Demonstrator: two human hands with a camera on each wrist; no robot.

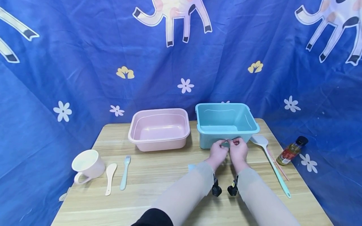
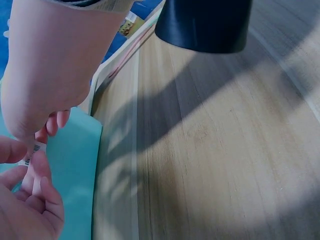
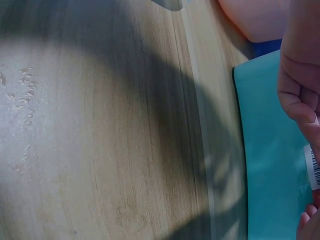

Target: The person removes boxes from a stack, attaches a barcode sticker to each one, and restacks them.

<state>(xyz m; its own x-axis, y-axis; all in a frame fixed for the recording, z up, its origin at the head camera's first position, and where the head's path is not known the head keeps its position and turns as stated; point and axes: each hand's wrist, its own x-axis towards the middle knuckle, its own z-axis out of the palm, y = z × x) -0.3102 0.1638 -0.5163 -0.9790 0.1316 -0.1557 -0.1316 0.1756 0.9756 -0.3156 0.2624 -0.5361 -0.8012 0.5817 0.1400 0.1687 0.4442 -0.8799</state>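
Note:
Both hands meet at the front wall of a teal basin [image 1: 226, 122]. Between them is a small white barcode label [image 1: 229, 140]. My left hand [image 1: 224, 144] pinches the label [image 2: 31, 154] between thumb and fingers [image 2: 42, 175]. My right hand [image 1: 234, 143] pinches the same label from the other side, and its palm [image 2: 45, 75] fills the upper left of the left wrist view. In the right wrist view the label [image 3: 312, 167] shows against the teal wall [image 3: 270, 150]. Whether the label is stuck to the basin I cannot tell.
A pink basin [image 1: 159, 128] stands left of the teal one. A white cup [image 1: 87, 164], cream spoon [image 1: 110, 177] and pale fork [image 1: 125, 172] lie at the left. A long spatula [image 1: 270, 160], thin chopsticks [image 1: 278, 164] and a sauce bottle [image 1: 291, 150] lie at the right.

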